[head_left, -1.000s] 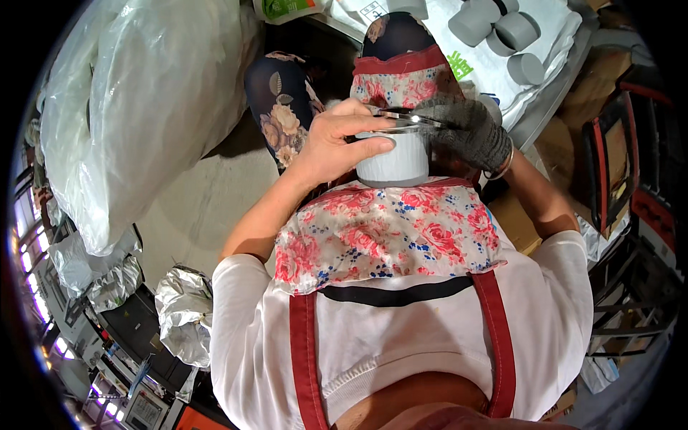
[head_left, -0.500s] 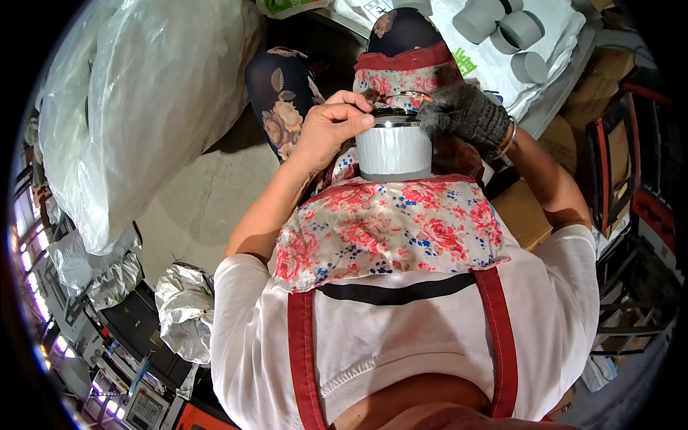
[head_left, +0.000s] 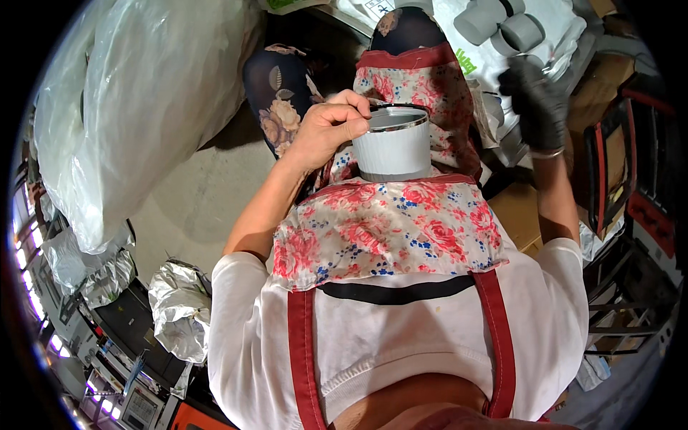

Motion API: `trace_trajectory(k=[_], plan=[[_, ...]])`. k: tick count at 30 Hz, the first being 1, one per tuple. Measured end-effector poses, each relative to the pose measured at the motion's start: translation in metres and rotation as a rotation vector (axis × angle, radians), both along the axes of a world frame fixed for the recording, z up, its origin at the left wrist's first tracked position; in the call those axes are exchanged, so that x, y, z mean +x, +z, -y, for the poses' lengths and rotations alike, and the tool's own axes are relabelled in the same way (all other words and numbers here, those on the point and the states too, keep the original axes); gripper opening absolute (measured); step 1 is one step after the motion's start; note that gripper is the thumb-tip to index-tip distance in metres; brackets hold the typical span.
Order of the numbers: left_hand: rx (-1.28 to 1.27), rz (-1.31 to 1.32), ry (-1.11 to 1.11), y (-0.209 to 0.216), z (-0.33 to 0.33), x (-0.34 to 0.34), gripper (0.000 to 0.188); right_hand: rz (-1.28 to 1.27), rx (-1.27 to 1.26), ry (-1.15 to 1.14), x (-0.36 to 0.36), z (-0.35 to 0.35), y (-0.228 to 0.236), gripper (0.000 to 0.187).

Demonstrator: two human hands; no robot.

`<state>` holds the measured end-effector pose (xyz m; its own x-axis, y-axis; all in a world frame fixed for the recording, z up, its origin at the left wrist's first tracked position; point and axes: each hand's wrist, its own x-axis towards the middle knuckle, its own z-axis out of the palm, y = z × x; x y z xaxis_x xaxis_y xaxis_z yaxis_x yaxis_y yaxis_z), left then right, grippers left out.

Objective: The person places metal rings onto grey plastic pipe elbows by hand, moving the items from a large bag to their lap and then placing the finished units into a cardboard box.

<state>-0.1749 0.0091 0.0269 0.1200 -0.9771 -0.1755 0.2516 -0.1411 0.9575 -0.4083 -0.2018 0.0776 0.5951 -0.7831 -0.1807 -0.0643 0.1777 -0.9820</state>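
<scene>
A light grey cylindrical cup [head_left: 392, 152] with a shiny metal-coloured rim sits upright on my lap, its open top facing me. My bare left hand [head_left: 335, 125] pinches the left side of that rim between thumb and fingers. Away to the right, my right hand [head_left: 539, 107] wears a dark grey knit glove and is off the cup, beside the table with the grey round pieces. Motion blurs its fingers, so I cannot make out whether they hold anything.
Several grey cylindrical pieces [head_left: 522, 33] lie on white plastic sacking [head_left: 438, 21] at the far right. A large translucent plastic bag [head_left: 150, 93] fills the left side. Crumpled silver foil [head_left: 179, 308] stands at lower left, and cardboard [head_left: 517, 213] lies by my right arm.
My right hand has left the cup's rim and swung right toward the grey pieces. The thin shiny ring seen above the cup no longer shows there. My left hand stays at the rim.
</scene>
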Motion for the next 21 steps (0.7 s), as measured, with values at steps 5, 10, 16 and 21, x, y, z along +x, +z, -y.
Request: trace_trajectory(k=[5, 10, 16, 21], plan=[[0.044, -0.007, -0.025, -0.001, 0.003, -0.003, 0.008, -0.440, -0.448, 0.810, 0.015, -0.039, -0.033, 0.020], [-0.040, -0.130, 0.133, 0.005, -0.001, -0.014, 0.023, 0.085, -0.930, 0.821, 0.030, -0.038, -0.050, 0.025], [0.203, -0.594, 0.071, 0.029, 0.001, -0.012, 0.044, 0.174, -0.404, 0.700, 0.031, -0.057, -0.028, 0.033], [0.202, -0.499, 0.109, 0.056, 0.009, -0.015, 0.029, -0.015, 0.154, 0.334, 0.033, -0.076, -0.020, 0.039]])
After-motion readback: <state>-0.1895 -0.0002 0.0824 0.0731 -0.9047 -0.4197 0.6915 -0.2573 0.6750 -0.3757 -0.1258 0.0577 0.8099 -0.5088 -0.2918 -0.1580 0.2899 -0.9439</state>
